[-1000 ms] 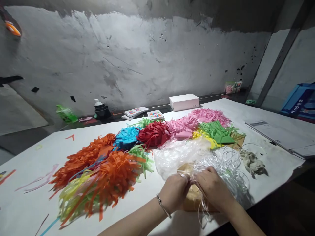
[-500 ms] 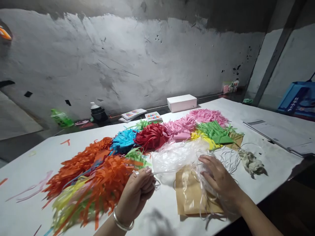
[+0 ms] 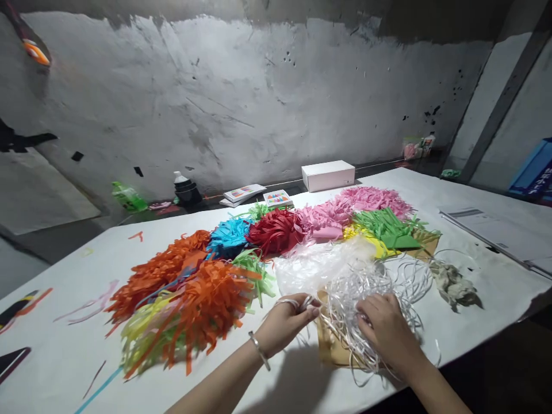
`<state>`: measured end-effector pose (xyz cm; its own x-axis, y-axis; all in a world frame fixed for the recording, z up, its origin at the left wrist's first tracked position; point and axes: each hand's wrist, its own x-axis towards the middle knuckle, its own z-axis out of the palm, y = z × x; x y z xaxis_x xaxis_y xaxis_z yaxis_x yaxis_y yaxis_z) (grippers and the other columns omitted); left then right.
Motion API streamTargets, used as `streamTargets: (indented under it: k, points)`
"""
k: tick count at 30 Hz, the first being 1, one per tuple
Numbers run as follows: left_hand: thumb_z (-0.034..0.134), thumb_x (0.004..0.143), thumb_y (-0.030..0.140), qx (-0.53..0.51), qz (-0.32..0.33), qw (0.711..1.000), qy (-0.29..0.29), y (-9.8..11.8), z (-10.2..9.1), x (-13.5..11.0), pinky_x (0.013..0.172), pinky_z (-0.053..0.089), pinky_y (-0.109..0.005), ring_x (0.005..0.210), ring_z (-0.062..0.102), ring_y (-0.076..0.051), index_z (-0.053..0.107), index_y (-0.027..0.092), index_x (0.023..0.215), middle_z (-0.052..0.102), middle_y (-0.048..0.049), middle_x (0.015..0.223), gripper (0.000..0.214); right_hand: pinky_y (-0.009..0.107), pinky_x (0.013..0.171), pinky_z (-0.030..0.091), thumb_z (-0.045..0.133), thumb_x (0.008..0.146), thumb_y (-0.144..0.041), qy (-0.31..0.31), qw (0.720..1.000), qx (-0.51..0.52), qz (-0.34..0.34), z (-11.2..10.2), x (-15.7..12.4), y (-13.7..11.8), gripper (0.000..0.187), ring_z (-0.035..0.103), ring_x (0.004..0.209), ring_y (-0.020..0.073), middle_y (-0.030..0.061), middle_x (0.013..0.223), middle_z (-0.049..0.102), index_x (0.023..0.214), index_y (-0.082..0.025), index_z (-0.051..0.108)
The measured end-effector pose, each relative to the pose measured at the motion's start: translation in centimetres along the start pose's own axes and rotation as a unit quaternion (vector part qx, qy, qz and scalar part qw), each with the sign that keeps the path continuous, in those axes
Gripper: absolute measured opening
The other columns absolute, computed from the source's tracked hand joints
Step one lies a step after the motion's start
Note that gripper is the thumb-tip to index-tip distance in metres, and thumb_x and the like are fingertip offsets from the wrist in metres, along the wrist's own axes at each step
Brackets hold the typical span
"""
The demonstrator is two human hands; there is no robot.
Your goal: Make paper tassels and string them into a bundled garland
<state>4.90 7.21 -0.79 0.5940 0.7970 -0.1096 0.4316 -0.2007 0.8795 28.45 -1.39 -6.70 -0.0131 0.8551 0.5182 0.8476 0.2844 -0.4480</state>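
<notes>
2 tight grips on white ribbon: left hand at a strand, right hand mid-tangle

- On the long white paper-covered table, near the front edge: a flat brown paper bag.
- On top of that bag: a tangle of thin white ribbon strands, with the right hand on its front part.
- Just left of the tangle: the left hand, a few strands over its fingers.
- Behind the bag, touching the tangle: a crinkled clear plastic bag.
- Left of the plastic bag: a big heap of orange cut-paper tassels.
- Further back, in a row from left to right: a blue paper tassel, a red paper tassel, a heap of pink paper tassels, a heap of green paper tassels.
- Right of the tangle, apart from it: a crumpled grey wad.
- At the back edge, behind the pink heap: a white cardboard box.
</notes>
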Motion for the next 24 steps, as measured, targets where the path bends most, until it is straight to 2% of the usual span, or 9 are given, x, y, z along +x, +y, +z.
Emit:
streamTargets:
  k: [1, 3, 6, 9, 11, 13, 16, 20, 24]
  points:
    - [0.06, 0.083, 0.046, 0.005, -0.008, 1.0, 0.0, -0.4, 0.6, 0.5, 0.062, 0.034, -0.026, 0.063, 0.042, -0.015, 0.068, 0.014, 0.102, 0.048, 0.0042, 0.066, 0.038, 0.042, 0.085, 0.038, 0.05, 0.092, -0.014, 0.01, 1.0, 0.014, 0.01, 0.0, 0.0, 0.0, 0.014, 0.056, 0.081, 0.0228, 0.0022, 0.081, 0.062, 0.087, -0.023, 0.06]
    - [0.063, 0.08, 0.04, 0.013, -0.012, 1.0, 0.006, -1.2, 1.6, 1.6, 0.061, 0.033, -0.026, 0.063, 0.042, -0.015, 0.068, 0.014, 0.102, 0.047, 0.005, 0.065, 0.035, 0.039, 0.084, 0.043, 0.046, 0.095, -0.02, 0.035, 0.998, 0.048, 0.036, -0.1, 0.0, 0.2, 0.013, 0.058, 0.088, 0.0232, 0.005, 0.09, 0.063, 0.093, -0.022, 0.058]
    - [0.064, 0.076, 0.034, 0.014, -0.013, 1.0, 0.009, -2.2, 2.7, 2.8, 0.062, 0.034, -0.026, 0.064, 0.043, -0.015, 0.066, 0.016, 0.082, 0.049, 0.0045, 0.064, 0.019, 0.031, 0.073, 0.05, 0.041, 0.099, -0.027, 0.066, 0.99, 0.098, 0.083, -0.4, -0.2, 0.6, 0.015, 0.061, 0.091, 0.0217, 0.0069, 0.097, 0.064, 0.102, -0.022, 0.055]
    - [0.065, 0.073, 0.034, -0.008, -0.013, 1.0, -0.019, -2.5, 3.5, 3.3, 0.057, 0.032, -0.025, 0.057, 0.04, -0.013, 0.06, 0.017, 0.063, 0.045, 0.0059, 0.055, 0.02, 0.025, 0.061, 0.052, 0.047, 0.098, -0.032, 0.068, 0.98, 0.14, 0.126, -0.2, -0.5, 1.1, 0.014, 0.064, 0.081, 0.019, 0.0045, 0.091, 0.064, 0.1, -0.022, 0.056]
    - [0.067, 0.072, 0.035, -0.04, -0.002, 0.998, -0.041, -2.2, 4.0, 3.5, 0.056, 0.034, -0.025, 0.057, 0.041, -0.013, 0.057, 0.018, 0.06, 0.045, 0.0057, 0.053, 0.023, 0.025, 0.066, 0.055, 0.053, 0.094, -0.031, 0.059, 0.974, 0.168, 0.14, 0.1, -0.7, 1.2, 0.012, 0.066, 0.083, 0.0186, 0.0044, 0.094, 0.066, 0.101, -0.022, 0.057]
    - [0.068, 0.071, 0.036, -0.08, 0.014, 0.995, -0.055, -1.5, 4.8, 3.7, 0.058, 0.036, -0.024, 0.06, 0.044, -0.014, 0.056, 0.018, 0.059, 0.047, 0.0046, 0.055, 0.025, 0.029, 0.079, 0.056, 0.058, 0.088, -0.026, 0.049, 0.97, 0.191, 0.143, 0.6, -0.7, 1.0, 0.018, 0.067, 0.092, 0.0197, 0.0055, 0.101, 0.067, 0.105, -0.022, 0.058]
    - [0.069, 0.069, 0.037, -0.136, 0.037, 0.988, -0.057, -0.5, 5.9, 4.2, 0.063, 0.04, -0.025, 0.067, 0.048, -0.016, 0.054, 0.018, 0.06, 0.051, 0.0025, 0.059, 0.026, 0.033, 0.089, 0.054, 0.057, 0.082, -0.02, 0.035, 0.965, 0.215, 0.145, 1.0, -0.5, 0.2, 0.027, 0.067, 0.1, 0.0214, 0.0068, 0.107, 0.068, 0.109, -0.022, 0.06]
    - [0.066, 0.07, 0.041, -0.192, 0.042, 0.979, -0.046, 0.0, 6.6, 4.6, 0.062, 0.04, -0.025, 0.064, 0.046, -0.014, 0.052, 0.019, 0.061, 0.051, 0.0021, 0.061, 0.028, 0.033, 0.082, 0.056, 0.056, 0.077, -0.017, 0.023, 0.961, 0.226, 0.155, 0.9, -0.3, -0.9, 0.031, 0.069, 0.093, 0.0223, 0.0047, 0.1, 0.073, 0.107, -0.023, 0.064]
    - [0.058, 0.077, 0.044, -0.219, 0.004, 0.975, -0.043, -0.3, 6.3, 4.2, 0.045, 0.026, -0.023, 0.043, 0.029, -0.009, 0.043, 0.022, 0.061, 0.034, 0.0087, 0.047, 0.031, 0.031, 0.074, 0.054, 0.057, 0.075, -0.02, 0.045, 0.957, 0.223, 0.183, 0.4, -0.2, -0.9, 0.02, 0.068, 0.078, 0.0216, 0.0022, 0.084, 0.072, 0.092, -0.023, 0.067]
